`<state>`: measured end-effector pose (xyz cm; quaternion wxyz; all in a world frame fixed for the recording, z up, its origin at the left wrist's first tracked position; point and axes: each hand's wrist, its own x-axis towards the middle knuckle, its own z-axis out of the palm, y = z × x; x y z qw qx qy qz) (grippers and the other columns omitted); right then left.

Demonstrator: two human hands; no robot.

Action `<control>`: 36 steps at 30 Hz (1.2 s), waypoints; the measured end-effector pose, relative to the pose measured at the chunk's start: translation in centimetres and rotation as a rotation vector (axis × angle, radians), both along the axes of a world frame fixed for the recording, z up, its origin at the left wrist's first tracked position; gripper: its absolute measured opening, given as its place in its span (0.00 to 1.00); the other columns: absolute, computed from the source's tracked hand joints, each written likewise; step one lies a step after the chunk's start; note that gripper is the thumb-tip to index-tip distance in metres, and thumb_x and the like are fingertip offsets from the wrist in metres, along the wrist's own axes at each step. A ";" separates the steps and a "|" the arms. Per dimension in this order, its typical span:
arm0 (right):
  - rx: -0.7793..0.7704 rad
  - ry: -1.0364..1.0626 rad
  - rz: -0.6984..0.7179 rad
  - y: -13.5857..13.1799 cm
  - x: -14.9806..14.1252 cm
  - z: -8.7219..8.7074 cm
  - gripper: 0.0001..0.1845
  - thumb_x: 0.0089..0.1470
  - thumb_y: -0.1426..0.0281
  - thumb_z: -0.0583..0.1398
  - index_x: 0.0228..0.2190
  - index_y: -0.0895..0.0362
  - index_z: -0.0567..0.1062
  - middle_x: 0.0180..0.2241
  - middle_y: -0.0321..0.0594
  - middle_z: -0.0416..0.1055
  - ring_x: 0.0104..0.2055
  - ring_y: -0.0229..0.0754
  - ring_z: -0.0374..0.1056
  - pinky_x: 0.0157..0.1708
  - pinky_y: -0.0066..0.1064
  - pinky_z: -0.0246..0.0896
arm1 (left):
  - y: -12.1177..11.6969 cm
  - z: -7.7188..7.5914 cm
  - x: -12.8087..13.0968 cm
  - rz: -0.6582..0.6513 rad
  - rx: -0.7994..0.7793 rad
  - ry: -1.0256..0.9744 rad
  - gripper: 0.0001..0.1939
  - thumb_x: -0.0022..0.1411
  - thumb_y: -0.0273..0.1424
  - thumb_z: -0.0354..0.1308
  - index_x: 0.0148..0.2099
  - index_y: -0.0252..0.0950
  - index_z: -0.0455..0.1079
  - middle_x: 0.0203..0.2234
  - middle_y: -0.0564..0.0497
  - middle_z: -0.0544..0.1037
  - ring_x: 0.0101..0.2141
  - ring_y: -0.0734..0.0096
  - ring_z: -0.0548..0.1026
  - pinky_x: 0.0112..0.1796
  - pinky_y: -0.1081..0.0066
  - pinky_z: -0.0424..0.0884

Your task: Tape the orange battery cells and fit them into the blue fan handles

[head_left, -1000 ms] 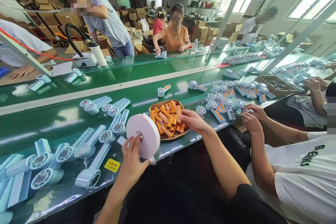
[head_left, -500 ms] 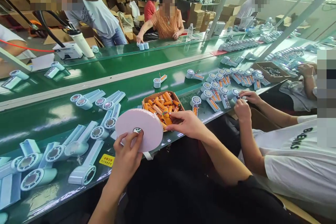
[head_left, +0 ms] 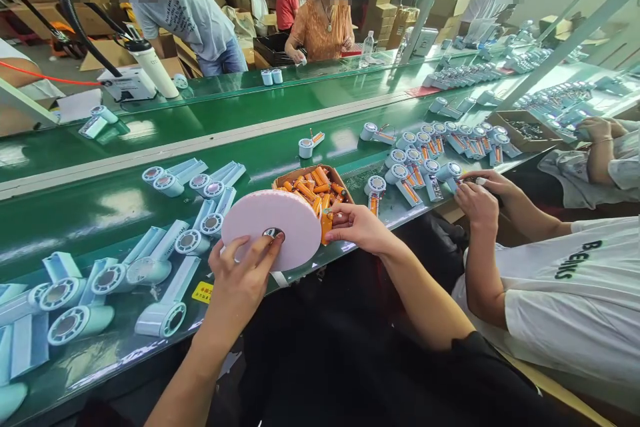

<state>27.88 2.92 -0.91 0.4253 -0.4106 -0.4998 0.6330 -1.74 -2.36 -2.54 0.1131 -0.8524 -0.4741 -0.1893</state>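
My left hand (head_left: 240, 280) grips a large pink-white roll of tape (head_left: 273, 227), with fingers curled at its centre hole. My right hand (head_left: 357, 227) pinches an orange battery cell (head_left: 327, 223) right against the roll's edge. Just behind lies a cardboard tray (head_left: 295, 177) filled with several orange cells (head_left: 313, 190). Pale blue handheld fan shells (head_left: 165, 310) lie on the green belt (head_left: 75, 213) to the left.
A co-worker in a white shirt sits at my right, with hands (head_left: 477, 197) at a cluster of fan shells (head_left: 430, 153). Other people stand across the belt by cardboard boxes. A yellow label (head_left: 203, 291) is stuck on the belt's near edge.
My right hand drew back from the tray with one orange cell and brought it to the tape roll. The left hand tilted the roll flatter and shifted it right.
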 end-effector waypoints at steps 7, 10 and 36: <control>0.074 0.319 -0.620 -2.2 -5.6 -3.0 0.31 0.42 0.53 0.77 0.45 0.51 0.76 0.44 0.42 0.84 0.50 0.50 0.81 0.53 0.43 0.78 | -0.4 -1.6 2.6 0.100 0.058 -0.038 0.31 0.69 0.38 0.61 0.73 0.47 0.66 0.54 0.43 0.80 0.53 0.44 0.68 0.62 0.39 0.54; 0.116 0.299 -0.705 -2.5 -6.1 -3.0 0.26 0.44 0.56 0.77 0.41 0.52 0.77 0.43 0.44 0.84 0.51 0.51 0.80 0.54 0.45 0.78 | -1.0 -2.8 3.7 0.068 0.027 -0.070 0.32 0.68 0.46 0.63 0.69 0.38 0.71 0.47 0.38 0.79 0.50 0.45 0.68 0.58 0.44 0.60; 0.284 0.212 -0.901 -4.6 8.2 -5.3 0.35 0.41 0.67 0.80 0.45 0.44 0.69 0.35 0.30 0.84 0.38 0.49 0.85 0.39 0.41 0.82 | 23.8 0.6 -0.1 0.441 -0.570 0.175 0.12 0.66 0.30 0.60 0.44 0.30 0.83 0.47 0.31 0.82 0.58 0.34 0.72 0.58 0.40 0.65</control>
